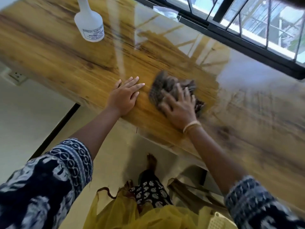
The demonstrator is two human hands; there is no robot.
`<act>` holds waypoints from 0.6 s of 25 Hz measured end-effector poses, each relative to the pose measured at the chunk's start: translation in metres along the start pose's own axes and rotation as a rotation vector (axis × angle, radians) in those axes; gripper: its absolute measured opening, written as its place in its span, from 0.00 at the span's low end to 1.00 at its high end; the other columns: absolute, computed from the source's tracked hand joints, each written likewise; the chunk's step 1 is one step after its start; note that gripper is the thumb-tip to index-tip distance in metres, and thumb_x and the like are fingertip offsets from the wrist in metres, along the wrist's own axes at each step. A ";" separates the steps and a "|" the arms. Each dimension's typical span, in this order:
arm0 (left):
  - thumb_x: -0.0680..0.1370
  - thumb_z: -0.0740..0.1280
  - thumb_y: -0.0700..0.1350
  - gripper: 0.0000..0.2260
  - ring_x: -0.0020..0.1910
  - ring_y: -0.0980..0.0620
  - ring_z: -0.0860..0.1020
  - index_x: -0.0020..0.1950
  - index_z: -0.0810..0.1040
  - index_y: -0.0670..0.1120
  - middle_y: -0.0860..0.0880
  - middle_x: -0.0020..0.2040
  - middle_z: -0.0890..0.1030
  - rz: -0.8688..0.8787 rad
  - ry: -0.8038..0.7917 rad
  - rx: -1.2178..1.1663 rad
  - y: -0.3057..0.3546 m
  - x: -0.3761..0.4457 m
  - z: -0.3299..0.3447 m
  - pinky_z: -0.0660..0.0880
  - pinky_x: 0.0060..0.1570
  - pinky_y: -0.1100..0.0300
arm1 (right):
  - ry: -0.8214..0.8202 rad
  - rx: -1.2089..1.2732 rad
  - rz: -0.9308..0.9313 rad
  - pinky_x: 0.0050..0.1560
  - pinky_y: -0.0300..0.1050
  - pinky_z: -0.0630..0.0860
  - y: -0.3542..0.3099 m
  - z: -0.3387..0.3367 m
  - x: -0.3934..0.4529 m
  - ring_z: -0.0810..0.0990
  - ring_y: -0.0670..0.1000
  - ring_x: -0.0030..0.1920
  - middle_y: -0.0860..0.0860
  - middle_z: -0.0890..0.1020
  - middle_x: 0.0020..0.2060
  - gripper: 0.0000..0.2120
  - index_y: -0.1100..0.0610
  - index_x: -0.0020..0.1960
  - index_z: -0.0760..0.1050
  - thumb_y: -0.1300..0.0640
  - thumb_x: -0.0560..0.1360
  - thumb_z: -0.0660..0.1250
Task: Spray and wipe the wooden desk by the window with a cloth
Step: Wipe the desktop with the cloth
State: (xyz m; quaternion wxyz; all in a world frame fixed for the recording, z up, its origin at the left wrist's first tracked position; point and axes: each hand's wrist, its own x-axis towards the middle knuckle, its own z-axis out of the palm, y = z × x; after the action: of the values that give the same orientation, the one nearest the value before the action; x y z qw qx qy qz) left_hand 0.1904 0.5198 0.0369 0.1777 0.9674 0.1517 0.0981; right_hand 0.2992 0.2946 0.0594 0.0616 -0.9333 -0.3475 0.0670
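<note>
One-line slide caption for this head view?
Right hand presses a dark cloth on the wooden desk; left hand rests flat; spray bottle stands aside.

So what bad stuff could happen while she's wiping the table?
The spray bottle stands on the desk to the left of the cloth; a wide sweep that way could tip it. The right hand presses the cloth near the front edge, so the cloth might slide off onto the floor.

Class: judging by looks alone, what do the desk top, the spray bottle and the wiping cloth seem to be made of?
Glossy brown desk top: wood or wood-look laminate; grain streaks, window reflections. Translucent white spray bottle: plastic, matt, printed label. Dark crumpled cloth under the right hand: woven fabric, probably; blurred.
</note>
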 end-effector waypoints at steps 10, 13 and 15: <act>0.82 0.57 0.46 0.19 0.76 0.54 0.61 0.72 0.69 0.57 0.52 0.76 0.65 0.002 0.022 -0.013 0.000 -0.002 0.001 0.54 0.74 0.49 | -0.023 -0.056 -0.098 0.76 0.63 0.51 0.049 -0.011 0.014 0.51 0.55 0.79 0.45 0.53 0.80 0.29 0.32 0.76 0.56 0.29 0.76 0.50; 0.82 0.58 0.46 0.18 0.76 0.55 0.62 0.71 0.70 0.57 0.53 0.75 0.67 -0.001 0.044 -0.032 0.000 -0.001 0.001 0.56 0.74 0.49 | -0.015 0.013 0.319 0.76 0.64 0.47 0.043 -0.019 0.048 0.47 0.58 0.79 0.48 0.49 0.80 0.29 0.33 0.76 0.53 0.30 0.77 0.49; 0.81 0.58 0.45 0.18 0.75 0.55 0.63 0.71 0.71 0.56 0.52 0.75 0.68 -0.004 0.056 -0.037 0.001 0.000 0.000 0.57 0.73 0.49 | -0.033 0.069 0.392 0.75 0.67 0.44 0.015 -0.017 0.045 0.45 0.62 0.79 0.51 0.47 0.80 0.28 0.34 0.77 0.52 0.31 0.78 0.49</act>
State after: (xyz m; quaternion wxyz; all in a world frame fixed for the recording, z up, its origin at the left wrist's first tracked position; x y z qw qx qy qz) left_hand 0.1904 0.5186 0.0371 0.1917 0.9604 0.1568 0.1274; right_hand 0.3456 0.3115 0.0694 0.0737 -0.9791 -0.1576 0.1052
